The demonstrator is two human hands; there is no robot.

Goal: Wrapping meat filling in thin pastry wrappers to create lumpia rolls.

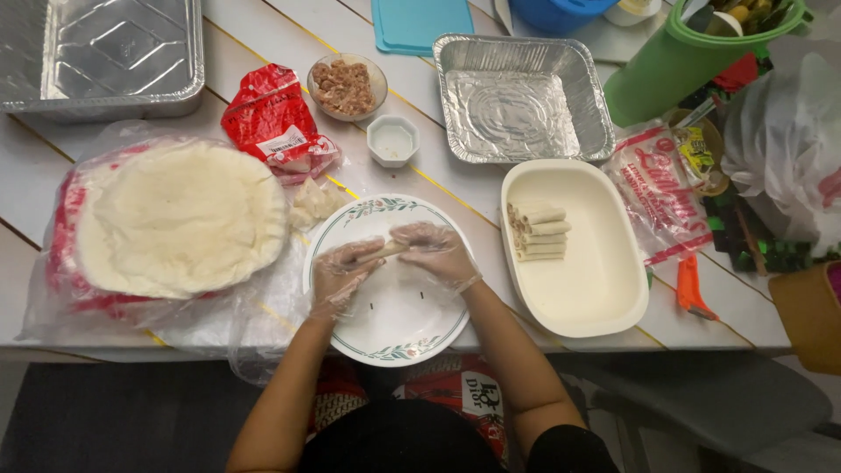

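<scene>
Both gloved hands – left hand [343, 273], right hand [436, 252] – curl their fingers together around a thin pale roll [385, 250], held just above the floral-rimmed plate [350, 337]. Judged step: tightening and sealing the roll. Right of the grip, a white dish [596, 289] holds finished rolls [537, 232]; left, the wrapper stack [180, 215]. Beyond the grip – small white cup [392, 140], filling bowl [345, 87]. Next move likely calls for sealing the edge, then a lift rightward to the dish
</scene>
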